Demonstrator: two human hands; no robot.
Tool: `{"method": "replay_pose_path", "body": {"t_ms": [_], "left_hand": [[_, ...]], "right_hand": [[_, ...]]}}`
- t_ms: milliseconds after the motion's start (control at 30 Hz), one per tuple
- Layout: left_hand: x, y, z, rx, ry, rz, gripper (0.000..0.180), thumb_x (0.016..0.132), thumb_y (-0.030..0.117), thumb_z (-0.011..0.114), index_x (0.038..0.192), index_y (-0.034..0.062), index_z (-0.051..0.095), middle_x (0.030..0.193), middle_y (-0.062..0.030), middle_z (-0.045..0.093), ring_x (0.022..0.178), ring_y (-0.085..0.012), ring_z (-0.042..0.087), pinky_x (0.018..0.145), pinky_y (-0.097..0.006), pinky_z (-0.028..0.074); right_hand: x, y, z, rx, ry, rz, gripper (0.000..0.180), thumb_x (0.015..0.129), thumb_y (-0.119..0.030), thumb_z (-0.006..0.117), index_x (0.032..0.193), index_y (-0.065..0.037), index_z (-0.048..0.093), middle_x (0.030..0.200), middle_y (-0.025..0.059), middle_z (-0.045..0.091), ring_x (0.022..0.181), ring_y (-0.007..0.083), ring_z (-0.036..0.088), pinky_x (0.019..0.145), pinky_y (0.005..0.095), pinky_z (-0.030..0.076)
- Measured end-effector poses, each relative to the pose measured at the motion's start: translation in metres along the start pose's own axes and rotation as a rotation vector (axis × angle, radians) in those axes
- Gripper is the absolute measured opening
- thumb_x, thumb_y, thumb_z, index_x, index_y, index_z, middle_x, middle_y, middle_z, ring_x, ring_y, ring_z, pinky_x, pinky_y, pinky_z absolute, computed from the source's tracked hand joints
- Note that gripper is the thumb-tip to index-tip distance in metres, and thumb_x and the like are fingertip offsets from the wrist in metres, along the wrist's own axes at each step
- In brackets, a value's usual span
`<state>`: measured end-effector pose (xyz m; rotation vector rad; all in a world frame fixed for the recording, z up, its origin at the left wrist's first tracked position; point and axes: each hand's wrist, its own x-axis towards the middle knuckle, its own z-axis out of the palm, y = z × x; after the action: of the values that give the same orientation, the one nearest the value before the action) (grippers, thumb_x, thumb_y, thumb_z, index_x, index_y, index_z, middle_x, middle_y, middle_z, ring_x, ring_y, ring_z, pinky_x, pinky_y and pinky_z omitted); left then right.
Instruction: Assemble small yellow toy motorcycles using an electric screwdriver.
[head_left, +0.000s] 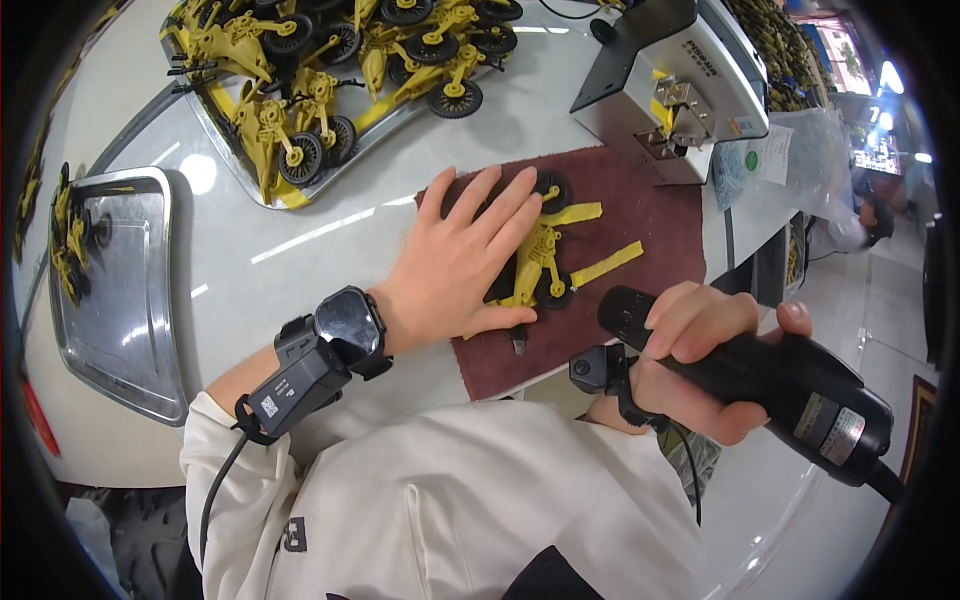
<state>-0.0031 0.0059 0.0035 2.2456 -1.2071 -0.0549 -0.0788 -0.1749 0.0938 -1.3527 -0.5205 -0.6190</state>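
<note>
My left hand (470,245) lies with its fingers spread over a yellow toy motorcycle (536,262) with black wheels, on a dark red cloth (655,225). The palm and fingers cover part of the toy. Two flat yellow strips (607,264) stick out from its right side. A small dark piece (519,342) pokes out below my thumb; its kind is unclear. In my right hand (705,335) is a black electric screwdriver (790,385), gripped round its body. Its round front end faces left, toward the toy but apart from it, and its cord trails off lower right.
A metal tray (262,190) heaped with similar yellow toy motorcycles stands at the far left. Another metal tray (125,300) with a few lies at left. Beyond the cloth stands a box-shaped machine (690,85). Beside it lies a clear plastic bag (805,165).
</note>
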Motion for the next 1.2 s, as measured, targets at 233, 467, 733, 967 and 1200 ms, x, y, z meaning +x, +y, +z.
{"method": "replay_pose_path", "body": {"t_ms": [233, 467, 733, 967, 1200], "left_hand": [[-0.002, 0.000, 0.003, -0.009, -0.005, -0.005, 0.092, 0.067, 0.060, 0.064, 0.134, 0.0032, 0.035, 0.143, -0.0123, 0.031, 0.128, -0.0339, 0.031, 0.104, -0.054, 0.020], [-0.001, -0.001, 0.000, 0.005, -0.015, -0.002, 0.090, 0.067, 0.062, 0.062, 0.136, 0.0096, 0.036, 0.144, -0.0115, 0.031, 0.127, -0.0339, 0.032, 0.104, -0.054, 0.021], [0.001, -0.001, -0.001, 0.003, -0.009, -0.010, 0.085, 0.069, 0.062, 0.061, 0.137, 0.0163, 0.038, 0.143, -0.0123, 0.033, 0.124, -0.0345, 0.035, 0.101, -0.054, 0.024], [0.000, 0.001, -0.002, 0.021, -0.004, 0.013, 0.086, 0.070, 0.063, 0.059, 0.137, 0.0149, 0.037, 0.143, -0.0139, 0.032, 0.124, -0.0354, 0.035, 0.101, -0.055, 0.024], [-0.006, -0.002, -0.005, -0.032, -0.017, 0.025, 0.082, 0.073, 0.056, 0.059, 0.138, 0.0113, 0.036, 0.145, -0.0169, 0.028, 0.127, -0.0378, 0.032, 0.102, -0.056, 0.023]], "right_hand": [[-0.010, 0.015, 0.014, -0.306, 0.109, 0.112, 0.072, 0.085, -0.058, 0.052, 0.125, -0.004, 0.027, 0.063, 0.0084, 0.050, 0.042, 0.0189, 0.047, 0.044, 0.0314, 0.040], [-0.016, 0.028, -0.002, 0.037, -0.022, 0.097, 0.067, 0.083, -0.034, 0.067, 0.127, -0.003, 0.028, 0.081, 0.0158, 0.060, 0.060, 0.0244, 0.059, 0.056, 0.0350, 0.050], [0.006, 0.020, -0.009, -0.071, 0.078, 0.142, 0.067, 0.080, -0.034, 0.069, 0.125, -0.003, 0.030, 0.073, 0.0129, 0.058, 0.052, 0.0223, 0.055, 0.053, 0.0358, 0.049], [0.121, 0.025, -0.035, -0.461, 0.528, -0.198, 0.048, 0.087, -0.044, 0.053, 0.101, 0.001, 0.048, 0.060, 0.0054, 0.052, 0.050, 0.0173, 0.051, 0.051, 0.0317, 0.045], [0.096, 0.053, -0.020, -0.345, 0.444, 0.132, 0.037, 0.088, -0.030, 0.056, 0.109, -0.001, 0.045, 0.060, 0.0065, 0.050, 0.046, 0.0158, 0.049, 0.045, 0.0282, 0.042]]}}
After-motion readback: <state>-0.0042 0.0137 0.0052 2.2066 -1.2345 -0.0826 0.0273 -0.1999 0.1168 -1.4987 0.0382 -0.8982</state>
